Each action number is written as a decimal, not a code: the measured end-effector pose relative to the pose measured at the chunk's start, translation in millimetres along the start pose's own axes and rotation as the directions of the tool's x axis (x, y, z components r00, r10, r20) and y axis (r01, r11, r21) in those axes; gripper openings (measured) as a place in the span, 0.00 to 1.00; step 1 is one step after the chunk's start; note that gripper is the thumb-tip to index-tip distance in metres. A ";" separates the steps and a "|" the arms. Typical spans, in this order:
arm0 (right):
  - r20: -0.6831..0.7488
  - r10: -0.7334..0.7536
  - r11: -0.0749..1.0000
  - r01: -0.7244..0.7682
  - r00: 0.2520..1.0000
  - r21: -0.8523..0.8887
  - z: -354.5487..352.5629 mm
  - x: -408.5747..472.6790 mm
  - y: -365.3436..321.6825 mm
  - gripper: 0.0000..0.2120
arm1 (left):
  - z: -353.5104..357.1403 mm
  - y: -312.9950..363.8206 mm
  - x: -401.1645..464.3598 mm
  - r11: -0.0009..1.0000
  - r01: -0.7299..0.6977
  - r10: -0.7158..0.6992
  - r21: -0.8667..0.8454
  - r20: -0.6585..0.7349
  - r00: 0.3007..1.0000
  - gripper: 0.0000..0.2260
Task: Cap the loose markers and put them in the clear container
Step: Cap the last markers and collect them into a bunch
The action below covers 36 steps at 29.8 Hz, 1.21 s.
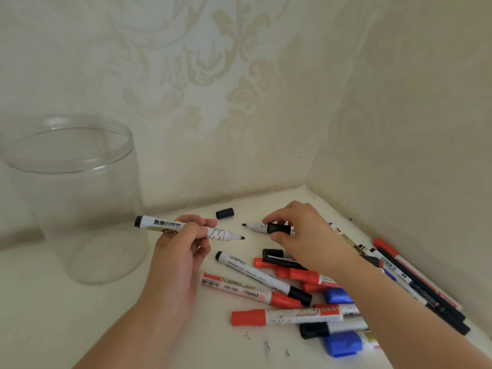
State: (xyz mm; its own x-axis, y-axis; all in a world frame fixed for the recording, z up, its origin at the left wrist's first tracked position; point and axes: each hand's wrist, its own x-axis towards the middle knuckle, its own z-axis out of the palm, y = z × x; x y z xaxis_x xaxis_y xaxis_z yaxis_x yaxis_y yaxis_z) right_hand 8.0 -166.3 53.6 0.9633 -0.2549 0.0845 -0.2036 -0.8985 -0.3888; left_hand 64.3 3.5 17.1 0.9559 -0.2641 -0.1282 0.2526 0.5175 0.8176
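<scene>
1. Both forearms enter from the lower edge, nearest the viewer. Left hand (183,251) has its fingers and thumb curled round an uncapped black marker (186,228), held off the surface. The marker's long axis runs nearly level, left to right; its bare tip points right, toward the right hand, and its black butt end points at the clear container.
2. Right hand (300,235) reaches forward over the pile, fingers bent. It pinches a loose black cap (279,228), which sits against a second uncapped marker (257,226). That marker's tip points left, facing the tip of the left-hand marker, with a small gap between the two. Whether the right hand also grips this marker cannot be told.
3. Clear container (77,198) stands upright well to the left of the left hand, mouth open upward, close to the back wall.
4. Marker pile (292,296) lies below and beside the right forearm: capped markers with red, black and blue caps, mostly lying on a diagonal. Thin pens (415,278) lie to the right of the forearm, along the side wall.
5. White tabletop (53,302) is bounded by a patterned wall (239,89) behind and another on the right, meeting in a corner beyond the right hand. Open surface lies between the left forearm and the container.
6. Another black cap (225,213) lies alone on its side, beyond and between the two hands.
</scene>
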 end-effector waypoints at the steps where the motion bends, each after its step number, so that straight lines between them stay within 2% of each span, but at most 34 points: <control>1: 0.013 -0.001 1.000 0.002 1.000 -0.026 3.3 7.2 -0.3 0.13 | -0.3 0.2 0.4 1.000 0.000 0.000 -0.003 -0.001 1.000 0.14; 7: 0.104 -0.026 0.999 0.028 0.994 -0.017 12.9 23.2 5.1 0.14 | 2.0 1.7 0.2 0.999 -0.026 0.026 -0.019 -0.006 1.000 0.14; 9: 0.073 -0.033 0.999 0.033 0.997 0.007 12.0 25.1 8.9 0.12 | 2.1 2.1 -0.1 0.999 -0.034 0.033 -0.022 -0.005 0.999 0.14; 12: 0.018 -0.014 0.996 0.015 1.000 -0.093 12.2 30.6 18.7 0.13 | 2.2 2.9 -0.4 0.999 -0.045 0.045 -0.017 -0.005 0.999 0.14; 15: 0.074 0.036 0.981 -0.021 0.997 -0.191 15.9 33.4 27.6 0.16 | 2.5 3.5 -0.7 0.999 -0.051 0.051 -0.014 -0.011 0.999 0.14; 20: 0.081 0.053 0.981 -0.037 0.995 -0.190 19.4 36.9 30.8 0.16 | 3.0 3.3 -0.2 0.999 -0.052 0.052 -0.009 -0.010 0.999 0.14; 22: 0.061 0.046 0.986 -0.036 0.997 -0.163 18.9 36.5 30.5 0.14 | 2.3 3.4 -0.4 0.999 -0.049 0.049 -0.013 -0.006 0.999 0.14; 27: -0.050 0.020 0.998 -0.017 0.999 0.063 6.3 26.4 29.6 0.11 | 1.8 3.7 -0.4 0.998 -0.055 0.055 -0.010 0.006 0.998 0.13; 32: -0.045 -0.002 0.997 0.006 0.999 0.079 8.5 26.6 26.8 0.11 | 2.6 3.1 -1.4 0.997 -0.075 0.075 -0.001 0.021 0.997 0.13; 36: -0.037 -0.004 0.985 0.010 0.999 0.172 19.5 42.6 8.4 0.10 | 1.4 3.2 -0.2 0.994 -0.106 0.105 0.040 0.031 0.994 0.15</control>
State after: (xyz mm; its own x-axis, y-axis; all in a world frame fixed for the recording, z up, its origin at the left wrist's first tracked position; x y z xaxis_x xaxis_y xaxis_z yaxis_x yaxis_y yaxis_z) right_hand 50.7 -177.8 36.0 0.9569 -0.2643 0.1200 -0.1604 -0.8261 -0.5403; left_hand 64.8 4.0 20.6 0.9721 -0.2334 -0.0239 0.1433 0.5101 0.8481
